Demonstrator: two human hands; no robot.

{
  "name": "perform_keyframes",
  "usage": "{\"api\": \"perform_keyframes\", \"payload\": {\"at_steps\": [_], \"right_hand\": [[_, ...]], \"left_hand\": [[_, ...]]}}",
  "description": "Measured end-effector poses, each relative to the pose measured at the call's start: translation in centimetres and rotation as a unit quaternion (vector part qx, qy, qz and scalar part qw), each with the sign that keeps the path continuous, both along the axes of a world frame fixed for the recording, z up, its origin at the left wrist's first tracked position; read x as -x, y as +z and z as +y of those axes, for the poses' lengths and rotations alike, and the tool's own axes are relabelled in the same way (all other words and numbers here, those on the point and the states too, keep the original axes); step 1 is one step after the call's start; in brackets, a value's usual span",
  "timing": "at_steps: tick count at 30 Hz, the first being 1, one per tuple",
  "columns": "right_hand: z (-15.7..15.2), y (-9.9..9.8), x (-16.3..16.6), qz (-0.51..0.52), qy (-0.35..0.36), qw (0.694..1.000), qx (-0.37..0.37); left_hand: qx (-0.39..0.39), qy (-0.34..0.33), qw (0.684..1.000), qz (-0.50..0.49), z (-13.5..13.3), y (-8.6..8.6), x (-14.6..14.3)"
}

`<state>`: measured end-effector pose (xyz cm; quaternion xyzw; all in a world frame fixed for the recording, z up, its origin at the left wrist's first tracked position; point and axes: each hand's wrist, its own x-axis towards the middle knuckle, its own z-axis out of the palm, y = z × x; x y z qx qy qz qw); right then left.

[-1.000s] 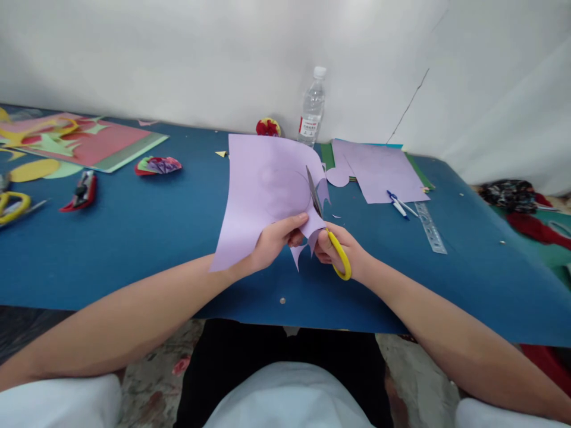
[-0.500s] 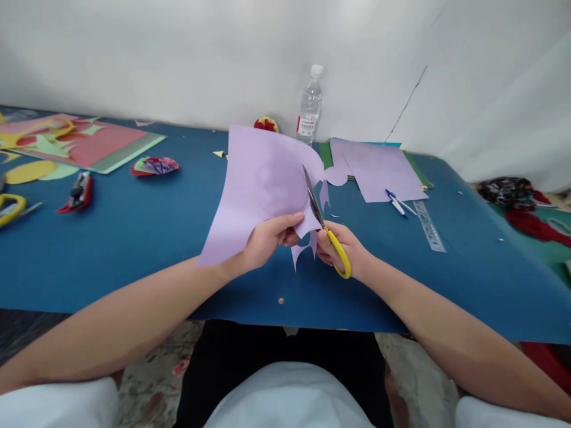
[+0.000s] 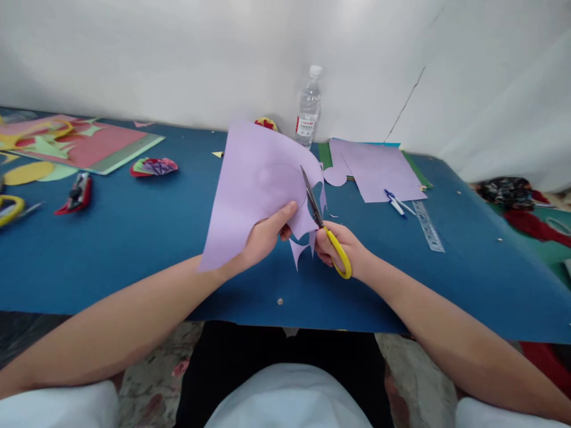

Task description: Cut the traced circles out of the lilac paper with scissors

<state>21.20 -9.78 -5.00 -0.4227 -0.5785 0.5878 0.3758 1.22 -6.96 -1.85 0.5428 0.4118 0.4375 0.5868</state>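
Observation:
My left hand (image 3: pixel 267 235) grips a sheet of purple paper (image 3: pixel 250 178) by its lower right part, thumb on top. A drawn circle shows faintly on the sheet, and its right edge is cut into curves. Yellow-handled scissors (image 3: pixel 338 252) are in my right hand (image 3: pixel 345 246), fingers through the handles. Their blades lie at the sheet's right edge, pointing up and away from me, beside the circle's line. Below and between my hands, a pointed purple paper scrap (image 3: pixel 298 252) shows under the sheet.
Behind the sheet stands a water bottle (image 3: pixel 308 110). At right lie more purple sheets (image 3: pixel 383 169), a cut paper circle (image 3: pixel 335 176), pens (image 3: pixel 396 205) and a clear ruler (image 3: pixel 429 226). Leftward are a stapler (image 3: pixel 77 193), a folded paper flower (image 3: pixel 154 167), coloured sheets (image 3: pixel 120 145) and yellow scissors (image 3: pixel 12 209).
The purple sheet has tilted and shifted slightly left, and my left thumb has moved up and left on it. The scissors have barely moved.

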Motion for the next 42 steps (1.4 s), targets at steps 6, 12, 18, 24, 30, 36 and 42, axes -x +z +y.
{"api": "perform_keyframes", "payload": {"at_steps": [6,12,18,24,30,36,42], "right_hand": [[0.1,-0.2,-0.2,-0.001,0.016,1.0,-0.021],[0.1,-0.2,-0.3,-0.017,0.005,0.999,-0.04],[0.1,0.2,0.0,-0.006,-0.003,1.0,-0.023],[0.0,0.2,-0.1,-0.011,-0.011,0.999,-0.033],[-0.1,0.5,-0.1,-0.005,-0.012,0.999,-0.029],[-0.2,1.0,0.0,-0.024,-0.024,0.999,-0.03],[-0.2,1.3,-0.1,-0.019,-0.026,0.999,-0.006]], "left_hand": [[-0.015,-0.011,0.999,0.027,-0.1,-0.2,-0.4],[-0.016,-0.034,0.999,0.025,-0.1,-0.2,-0.2],[-0.003,-0.033,0.999,-0.005,0.2,-0.5,-0.1],[0.009,-0.038,0.999,-0.029,0.2,-0.2,-0.2],[0.003,-0.043,0.999,-0.024,0.2,-0.5,-0.1],[0.013,-0.047,0.998,-0.032,0.3,-0.2,0.0],[0.039,-0.045,0.998,-0.035,0.5,0.5,0.4]]}}
